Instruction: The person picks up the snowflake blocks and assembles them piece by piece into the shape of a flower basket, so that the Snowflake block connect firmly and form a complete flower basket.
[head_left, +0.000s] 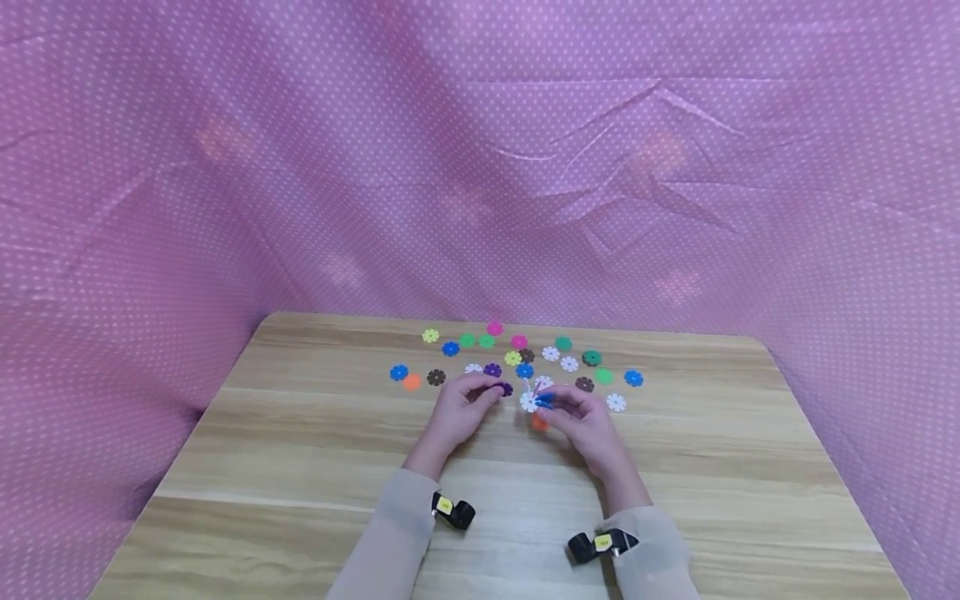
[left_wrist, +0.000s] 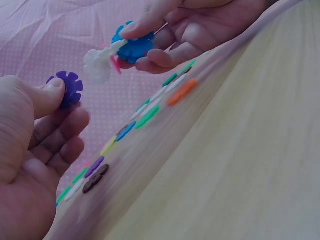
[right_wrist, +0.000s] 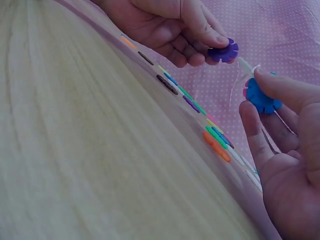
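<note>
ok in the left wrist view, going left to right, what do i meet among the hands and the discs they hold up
Left hand → purple disc → white disc → blue disc → right hand.

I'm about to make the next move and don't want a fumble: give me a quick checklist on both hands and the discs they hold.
1. Purple disc pinched by the left hand: ok.
2. Blue disc pinched by the right hand: ok.
3. White disc clear of the purple one: ok, the left wrist view shows a gap.
4. White disc firmly seated on the blue one: cannot tell; the thumb partly hides where they meet.
5. Purple disc's notches lined up with the white disc: cannot tell.
6. Loose discs on the table: ok, several colours.
</note>
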